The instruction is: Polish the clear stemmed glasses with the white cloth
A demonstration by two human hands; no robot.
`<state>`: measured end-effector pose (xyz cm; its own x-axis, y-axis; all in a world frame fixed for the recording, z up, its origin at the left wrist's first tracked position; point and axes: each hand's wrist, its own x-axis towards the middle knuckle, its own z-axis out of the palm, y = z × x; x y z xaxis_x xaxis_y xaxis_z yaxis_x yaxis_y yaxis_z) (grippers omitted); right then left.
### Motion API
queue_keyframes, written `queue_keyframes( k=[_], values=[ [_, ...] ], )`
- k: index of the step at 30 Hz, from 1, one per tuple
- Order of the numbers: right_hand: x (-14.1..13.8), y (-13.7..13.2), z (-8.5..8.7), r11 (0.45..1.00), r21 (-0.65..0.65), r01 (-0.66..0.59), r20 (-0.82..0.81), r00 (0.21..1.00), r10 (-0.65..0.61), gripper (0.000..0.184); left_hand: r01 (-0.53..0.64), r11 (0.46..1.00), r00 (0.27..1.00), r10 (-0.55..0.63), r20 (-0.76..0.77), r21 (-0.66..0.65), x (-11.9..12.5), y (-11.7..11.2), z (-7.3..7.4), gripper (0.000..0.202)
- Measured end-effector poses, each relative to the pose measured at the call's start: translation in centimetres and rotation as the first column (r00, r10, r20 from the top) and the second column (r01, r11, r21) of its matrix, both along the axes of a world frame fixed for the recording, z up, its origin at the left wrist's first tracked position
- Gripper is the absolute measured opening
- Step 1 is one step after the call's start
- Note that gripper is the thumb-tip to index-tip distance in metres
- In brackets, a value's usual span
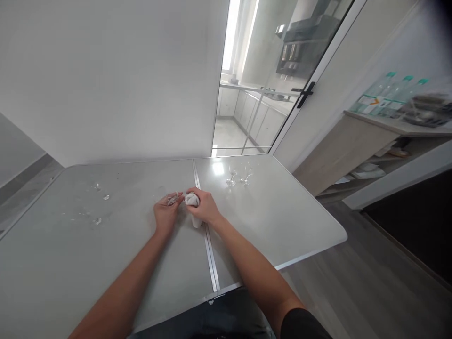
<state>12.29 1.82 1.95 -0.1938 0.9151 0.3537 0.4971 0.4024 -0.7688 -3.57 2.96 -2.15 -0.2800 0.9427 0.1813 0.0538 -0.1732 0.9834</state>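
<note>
My left hand (165,211) is closed around a small clear glass (172,198) held just above the grey table (106,263). Right beside it, my right hand (205,207) grips a bunched white cloth (192,199) and presses it against the glass. Both hands meet near the table's middle seam. Two clear stemmed glasses (238,176) stand upright farther back on the right half of the table.
Several small clear glass items (97,202) lie scattered on the left half of the table. A glass door (282,75) opens onto a kitchen behind. A wooden shelf unit (370,141) with bottles (388,92) stands at the right, over a wood floor.
</note>
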Motion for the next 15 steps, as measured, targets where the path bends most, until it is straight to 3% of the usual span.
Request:
queue_keyframes(
  k=[2,6,11,15],
  values=[
    [-0.6,-0.2,-0.4,1.000,0.015,0.000,0.177,0.984,-0.003,0.038,0.016,1.000,1.000,-0.016,0.020,0.008,0.1,-0.1,0.1,0.034],
    [-1.3,-0.2,-1.0,0.997,0.046,0.066,0.398,0.914,-0.079,0.027,0.062,0.998,0.998,-0.062,0.012,0.006,0.6,-0.6,0.5,0.034],
    [-0.7,0.3,-1.1,0.990,0.088,0.113,0.479,0.866,-0.142,0.029,0.200,0.980,0.979,-0.200,0.033,-0.002,1.0,-0.7,0.6,0.045],
    [1.2,1.6,-1.2,0.959,0.093,0.267,0.464,0.840,-0.279,0.028,0.189,0.980,0.982,-0.189,-0.012,0.062,1.0,-0.6,0.4,0.049]
  ],
)
